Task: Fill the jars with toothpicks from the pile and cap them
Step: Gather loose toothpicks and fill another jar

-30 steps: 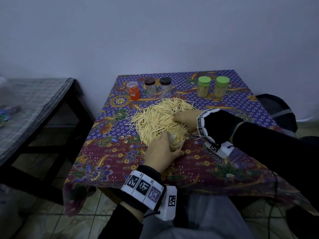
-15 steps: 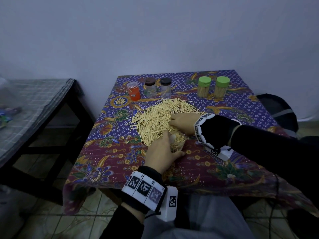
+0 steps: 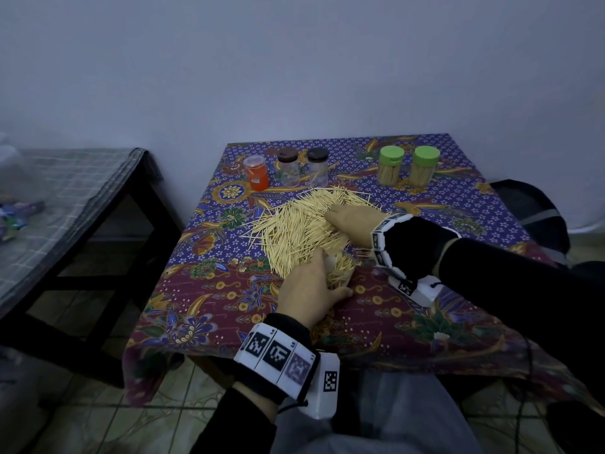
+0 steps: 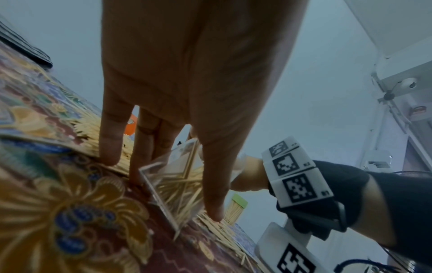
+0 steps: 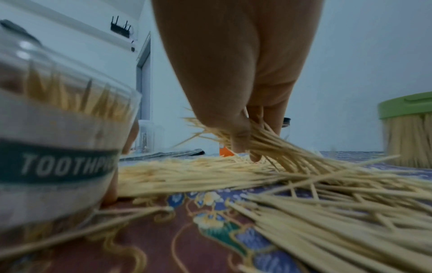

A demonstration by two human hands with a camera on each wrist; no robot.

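My left hand (image 3: 311, 290) grips a clear plastic jar (image 4: 177, 177) lying tilted on its side at the near edge of the loose pile of pale wooden toothpicks (image 3: 301, 227), open mouth toward the pile. Fingers (image 4: 110, 146) curl over one side, thumb on the other, tips down on the cloth. Jar is partly filled with toothpicks; right wrist view shows a dark band on it reading "TOOTHPI…" (image 5: 65, 166).

My right hand (image 3: 353, 224) sits on the pile's right side, just beyond the jar, fingers closed around a bunch of toothpicks (image 5: 275, 147) lifted slightly off the heap. Bunch fans out to the right below my fingertips (image 5: 243, 140).

Pile sits mid-desk on the blue, maroon and gold floral tablecloth (image 3: 212, 299). Behind the pile, left to right: small orange jar with a clear lid (image 3: 256, 173), two clear jars with dark brown caps (image 3: 288, 165) (image 3: 317, 167), standing close together, looking nearly empty. Behind the pile to the right: two jars with green caps (image 3: 391, 165) (image 3: 425, 165), both packed with upright toothpicks, side by side.

Left of the pile, apart from the desk: dark-framed bench with a grey checked cover (image 3: 65, 191). Dark bag (image 3: 530, 211) on the floor off the right edge.
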